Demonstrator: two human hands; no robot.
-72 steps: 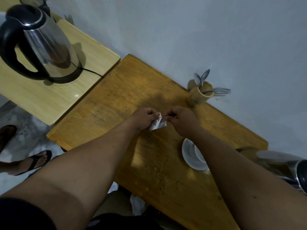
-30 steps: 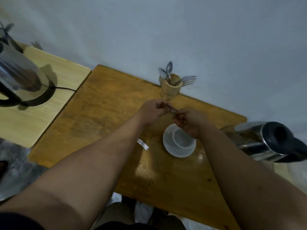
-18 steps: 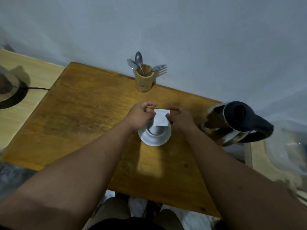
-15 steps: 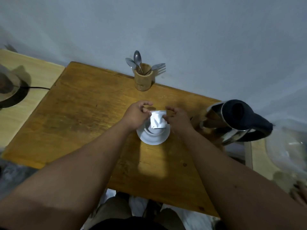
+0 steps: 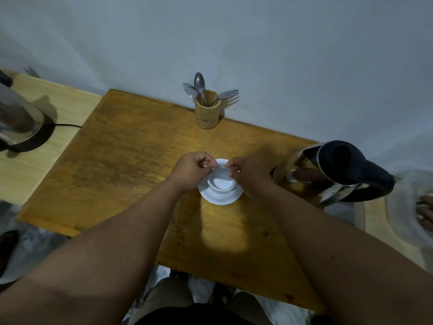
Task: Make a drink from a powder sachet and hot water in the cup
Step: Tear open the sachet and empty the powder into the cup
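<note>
Both hands over the white cup [image 5: 221, 185], which sits on its white saucer [image 5: 220, 197] near the middle of the wooden tabletop [image 5: 121, 160]. Left hand [image 5: 192, 170] and right hand [image 5: 248, 175]: each grip pinches an end of the white sachet [image 5: 220, 167], thumb pressed against fingertips. Sachet is stretched between my two hands directly above the cup mouth; it blurs against the white rim, so I cannot tell its tilt or whether powder is falling. Steel kettle [image 5: 332, 173] with black lid and handle stands just right of my right hand. Bamboo holder [image 5: 207, 113] with spoons and a fork sits at the far edge against the wall. Second kettle [image 5: 18, 123] on the paler tabletop at left.
</note>
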